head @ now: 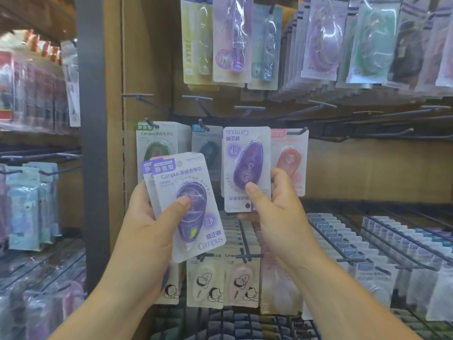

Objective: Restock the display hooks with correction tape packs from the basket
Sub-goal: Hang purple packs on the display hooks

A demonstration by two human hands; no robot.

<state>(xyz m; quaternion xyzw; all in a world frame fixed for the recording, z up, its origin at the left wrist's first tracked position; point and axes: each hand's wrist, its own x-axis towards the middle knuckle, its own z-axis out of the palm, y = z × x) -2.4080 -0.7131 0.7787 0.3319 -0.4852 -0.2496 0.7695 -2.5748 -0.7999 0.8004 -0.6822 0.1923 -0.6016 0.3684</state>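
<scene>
Right hand (pixel 274 204) pinches upside-down purple pack (pixel 246 168); left hand (pixel 152 222) grips spare stack (pixel 188 204). Flip upright, thread onto empty hook (pixel 248 108).

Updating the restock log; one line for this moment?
left hand grips purple pack stack | right hand pinches upside-down purple pack | red pack hangs behind

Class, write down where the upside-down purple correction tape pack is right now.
Head view, just right of centre: the right hand pinches the upside-down purple pack, directly left of the hanging red pack.
</scene>
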